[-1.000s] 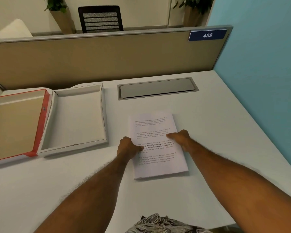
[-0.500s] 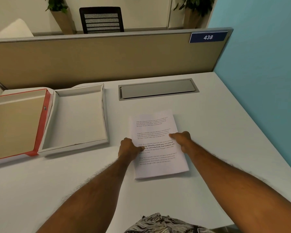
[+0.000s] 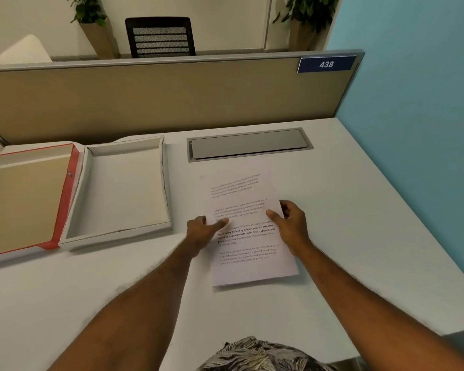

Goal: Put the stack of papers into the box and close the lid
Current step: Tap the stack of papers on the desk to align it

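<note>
While both thumbs press the top sheet, the left hand (image 3: 201, 231) and right hand (image 3: 289, 223) pinch the stack of papers (image 3: 248, 228) at its long sides (long axis running away); the open box (image 3: 123, 188) lies left, nearer the left hand.

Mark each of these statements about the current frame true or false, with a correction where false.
1. The stack of papers already lies in the box. False: it lies on the desk, right of the empty box.
2. The left hand and right hand grip opposite side edges of the stack. True.
3. The lid is closed over the box. False: it lies open, inside up, left of the box.
4. The partition carries a blue sign reading 438. True.
5. A cable hatch sits beyond the papers. True.
</note>
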{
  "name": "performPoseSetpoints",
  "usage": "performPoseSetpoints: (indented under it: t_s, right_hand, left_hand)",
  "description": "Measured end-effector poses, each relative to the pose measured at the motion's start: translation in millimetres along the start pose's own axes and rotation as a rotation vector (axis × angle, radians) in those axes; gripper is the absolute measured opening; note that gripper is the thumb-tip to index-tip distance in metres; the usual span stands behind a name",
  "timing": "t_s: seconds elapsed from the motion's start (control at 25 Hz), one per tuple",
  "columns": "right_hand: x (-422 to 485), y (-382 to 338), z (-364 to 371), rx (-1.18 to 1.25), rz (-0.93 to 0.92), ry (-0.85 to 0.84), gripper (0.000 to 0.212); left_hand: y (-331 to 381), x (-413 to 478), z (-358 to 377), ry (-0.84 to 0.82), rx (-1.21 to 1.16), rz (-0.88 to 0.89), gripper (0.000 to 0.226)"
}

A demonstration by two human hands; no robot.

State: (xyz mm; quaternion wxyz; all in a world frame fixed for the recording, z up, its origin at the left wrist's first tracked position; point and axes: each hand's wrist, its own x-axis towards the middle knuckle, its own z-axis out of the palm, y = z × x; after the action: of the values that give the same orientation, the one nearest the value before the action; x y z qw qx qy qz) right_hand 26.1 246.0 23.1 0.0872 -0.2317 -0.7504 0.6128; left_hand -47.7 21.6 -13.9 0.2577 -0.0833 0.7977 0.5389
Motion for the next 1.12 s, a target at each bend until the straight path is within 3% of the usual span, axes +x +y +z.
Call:
performPoseSetpoints:
  t_s: [0.12, 0.36, 0.44, 0.76, 0.84, 0.92, 1.04, 1.12]
  right_hand:
    - [-4, -8, -7, 0.029, -0.052, -0.003, 0.032]
    - [5, -29, -22, -0.001, -0.11, 0.0, 0.036]
    - [5, -37, -23, 0.02, -0.147, -0.004, 0.033]
    - [-5, -27, -19, 0.059, -0.21, -0.011, 0.029]
    - [-10, -37, -18, 0.067, -0.264, -0.008, 0.028]
    - [-15, -57, -15, 0.107, -0.339, -0.005, 0.042]
    - [-20, -94, -7, 0.21, -0.377, 0.147, 0.054]
    - [-20, -111, 0, 0.191, -0.342, 0.258, 0.047]
  left_hand:
    - [15, -12, -2, -0.095, -0.174, 0.132, 0.039]
    - [46, -53, 2, 0.223, -0.097, 0.527, 0.031]
    - [57, -63, -2, 0.226, -0.073, 0.624, 0.027]
    - [36, -71, 2, 0.245, -0.066, 0.681, 0.028]
    - [39, -75, -1, 0.274, -0.103, 0.697, 0.035]
    - [55, -82, -8, 0.282, -0.157, 0.775, 0.049]
    - [94, -94, -10, 0.386, -0.315, 0.841, 0.066]
    - [118, -100, -6, 0.523, -0.4, 0.733, 0.057]
